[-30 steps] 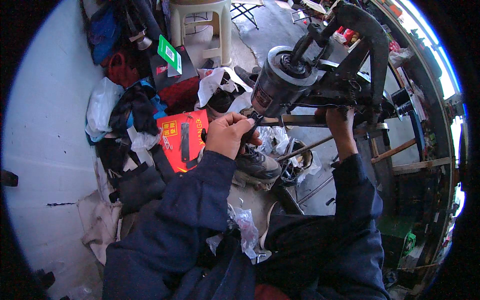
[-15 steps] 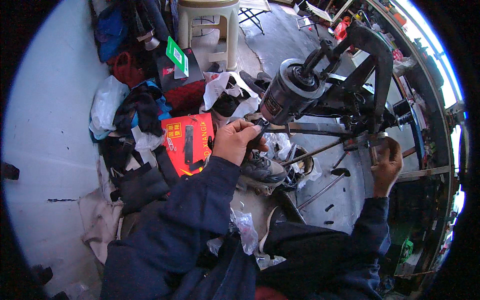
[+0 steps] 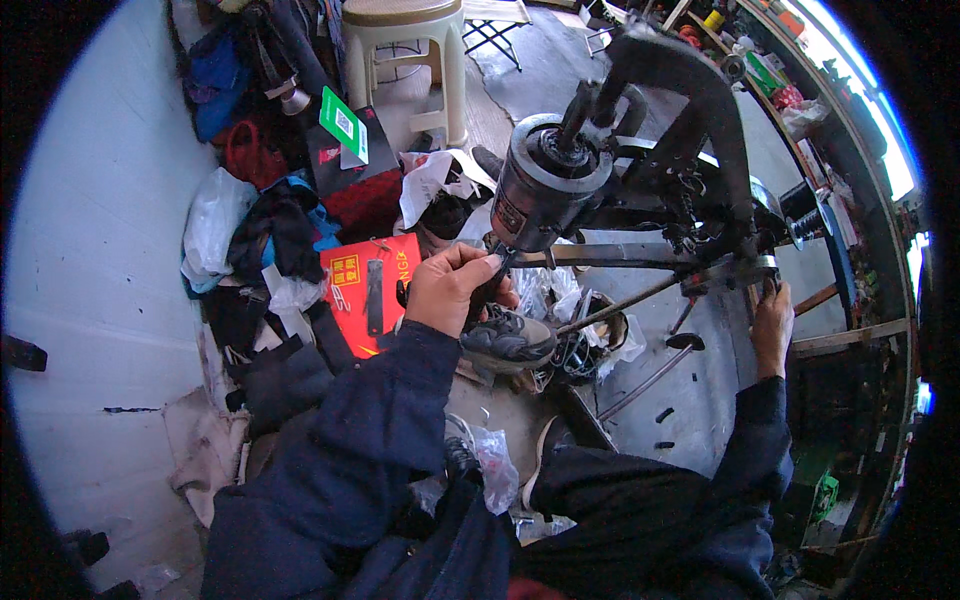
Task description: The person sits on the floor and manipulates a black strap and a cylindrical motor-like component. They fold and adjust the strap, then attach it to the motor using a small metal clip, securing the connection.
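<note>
A black cast-metal sewing machine, the hand-cranked kind for shoe repair point(image 3: 690, 95), stands in front of me with its round, drum-like head point(image 3: 548, 190) toward my left hand. My left hand point(image 3: 452, 285) pinches a small dark piece point(image 3: 487, 292) between thumb and fingers, right under the head. Its kind is mostly hidden by the fingers. Just below that hand is a grey sneaker point(image 3: 508, 342); whether it joins the dark piece I cannot tell. On the machine's right side my right hand point(image 3: 772, 325) grips the handle of the crank wheel point(image 3: 735, 270).
A red box point(image 3: 345, 300) with a dark strip on it lies left, beside bags and cloth scraps point(image 3: 275, 220). A cream stool point(image 3: 405, 50) stands behind. Crowded shelves point(image 3: 850, 350) line the right. Plastic bags point(image 3: 600, 340) sit below the machine arm.
The view has shifted, so the machine appears farther left. My right hand, with the crank handle, has changed its pose from bent over to upright. My left hand keeps its pinch under the head.
</note>
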The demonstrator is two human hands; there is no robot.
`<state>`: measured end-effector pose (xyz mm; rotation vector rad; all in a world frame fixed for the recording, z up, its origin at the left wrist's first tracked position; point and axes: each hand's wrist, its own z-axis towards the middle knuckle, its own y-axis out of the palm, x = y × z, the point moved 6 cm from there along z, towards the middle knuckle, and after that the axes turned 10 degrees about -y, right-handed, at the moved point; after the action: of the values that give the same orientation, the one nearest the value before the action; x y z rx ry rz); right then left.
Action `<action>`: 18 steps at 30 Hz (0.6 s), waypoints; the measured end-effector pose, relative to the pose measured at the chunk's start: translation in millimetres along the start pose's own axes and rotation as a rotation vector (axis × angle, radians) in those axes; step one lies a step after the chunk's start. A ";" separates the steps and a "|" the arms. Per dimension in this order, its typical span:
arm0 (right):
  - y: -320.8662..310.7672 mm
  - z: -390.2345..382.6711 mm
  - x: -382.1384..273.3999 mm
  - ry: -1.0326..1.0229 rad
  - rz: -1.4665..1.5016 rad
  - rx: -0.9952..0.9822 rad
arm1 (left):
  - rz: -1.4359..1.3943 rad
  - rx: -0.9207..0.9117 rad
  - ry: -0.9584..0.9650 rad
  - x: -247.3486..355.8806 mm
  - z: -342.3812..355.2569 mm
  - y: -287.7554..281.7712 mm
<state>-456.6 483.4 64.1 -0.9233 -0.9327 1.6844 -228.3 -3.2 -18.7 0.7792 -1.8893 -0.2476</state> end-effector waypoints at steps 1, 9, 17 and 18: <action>12.1 1.5 15.3 0.045 0.022 -0.032 | -0.008 -0.005 0.005 0.4 0.1 0.5; 110.1 -52.8 -19.8 -0.157 -0.154 -0.496 | 0.047 0.019 -0.013 -2.0 2.9 -3.1; -15.3 -84.4 -228.4 -0.160 0.724 -0.345 | -0.079 -0.013 0.054 -6.3 8.5 0.2; -20.6 -100.9 -259.5 -0.221 0.874 -0.411 | -0.061 -0.002 0.056 -6.4 8.6 0.3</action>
<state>-294.5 256.7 80.2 -1.6000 -1.1331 2.4051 -234.3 -0.6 -27.2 0.8345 -1.8142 -0.2628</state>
